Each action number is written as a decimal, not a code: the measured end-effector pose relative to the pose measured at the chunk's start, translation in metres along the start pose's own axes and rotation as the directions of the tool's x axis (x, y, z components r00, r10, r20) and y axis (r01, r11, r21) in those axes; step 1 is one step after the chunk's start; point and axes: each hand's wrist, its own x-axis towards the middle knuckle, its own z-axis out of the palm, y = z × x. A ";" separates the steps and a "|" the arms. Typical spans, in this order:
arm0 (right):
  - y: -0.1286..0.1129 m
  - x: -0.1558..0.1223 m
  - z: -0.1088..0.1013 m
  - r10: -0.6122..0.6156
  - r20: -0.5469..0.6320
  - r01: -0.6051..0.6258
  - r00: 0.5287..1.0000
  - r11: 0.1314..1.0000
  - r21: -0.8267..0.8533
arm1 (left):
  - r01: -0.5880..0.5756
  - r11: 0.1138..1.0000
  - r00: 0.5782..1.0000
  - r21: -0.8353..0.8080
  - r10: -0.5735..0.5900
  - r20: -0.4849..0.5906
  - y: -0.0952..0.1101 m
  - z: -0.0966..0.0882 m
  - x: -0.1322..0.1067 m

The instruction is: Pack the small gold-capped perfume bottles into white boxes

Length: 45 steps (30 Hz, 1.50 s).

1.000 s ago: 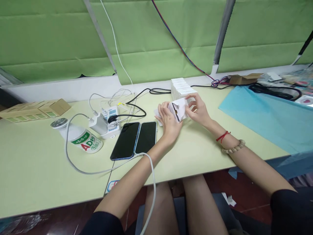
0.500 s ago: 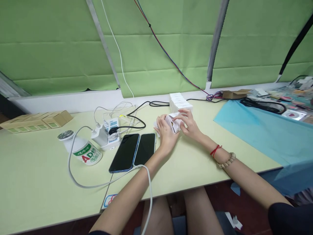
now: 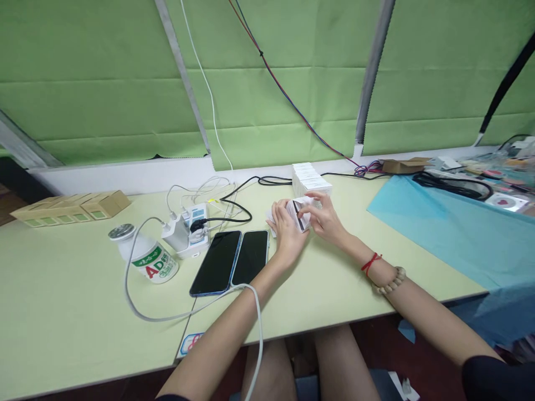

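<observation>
My left hand [image 3: 289,231] wraps round a small white cardboard box [image 3: 295,208] just above the table. A narrow dark gap shows along the box's upper side. My right hand [image 3: 327,221] has its thumb and index finger pinched at that gap, on the box's edge; what lies between the fingertips is too small to make out. Another white piece [image 3: 271,223] shows partly behind my left fingers. Just beyond my hands stands a row of similar white boxes [image 3: 308,178].
Two phones [image 3: 228,262] lie left of my left forearm. Left of them are a power strip [image 3: 196,217] with chargers, a white bottle [image 3: 148,256] and brown boxes [image 3: 75,207]. A white cable [image 3: 159,319] loops over my left forearm. Blue sheeting [image 3: 434,223] covers the right side.
My right thumb and index finger have drawn together at the box's gap, where the dark opening now looks like a narrow strip. The left hand keeps its hold. The view has shifted slightly.
</observation>
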 end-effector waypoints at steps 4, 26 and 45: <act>0.002 0.002 -0.006 0.041 -0.064 -0.042 0.997 0.999 -0.021 | 0.019 0.999 0.999 -0.036 -0.020 -0.026 -0.001 -0.003 0.002; 0.014 -0.011 0.003 0.157 0.100 -0.157 0.983 0.988 -0.001 | -0.166 0.963 0.951 0.210 0.100 0.292 -0.003 -0.011 0.001; 0.005 -0.007 0.028 0.418 -0.026 -0.384 0.908 0.856 0.345 | -0.137 0.928 0.947 0.347 0.020 0.319 -0.013 -0.019 0.016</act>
